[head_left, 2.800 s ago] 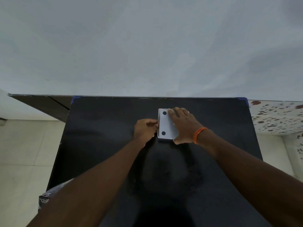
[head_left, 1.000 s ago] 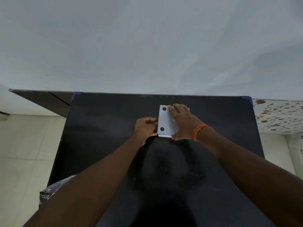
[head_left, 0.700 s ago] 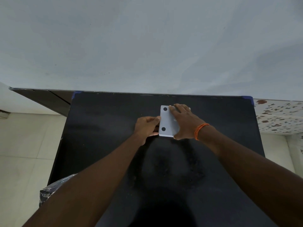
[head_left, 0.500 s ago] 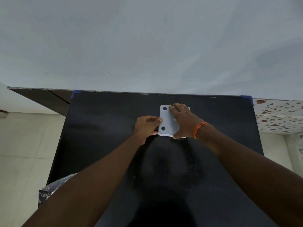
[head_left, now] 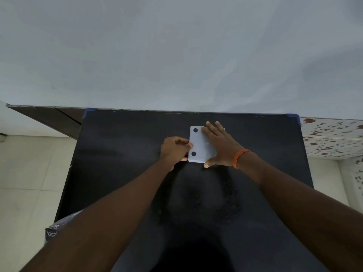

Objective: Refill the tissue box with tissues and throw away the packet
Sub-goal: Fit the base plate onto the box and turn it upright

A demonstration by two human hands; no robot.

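Note:
A pale grey tissue box [head_left: 199,145] lies upside down near the far middle of the black table [head_left: 121,154], its flat bottom panel up, with two black round feet showing on the left side. My right hand [head_left: 221,147] lies flat on the panel, fingers spread, thumb at the near edge, covering its right half. My left hand [head_left: 174,149] pinches the panel's left edge between the two feet. No tissues or packet can be made out on the table.
A crumpled plastic bag [head_left: 59,226] sits off the table's near left corner. A grey wall runs along the table's far edge. A pale tiled floor lies on the left and speckled tiles [head_left: 332,134] on the right.
The box has stayed in place. My left hand's fingers have shifted from beside the box onto its left edge. My right hand has stayed pressed on top.

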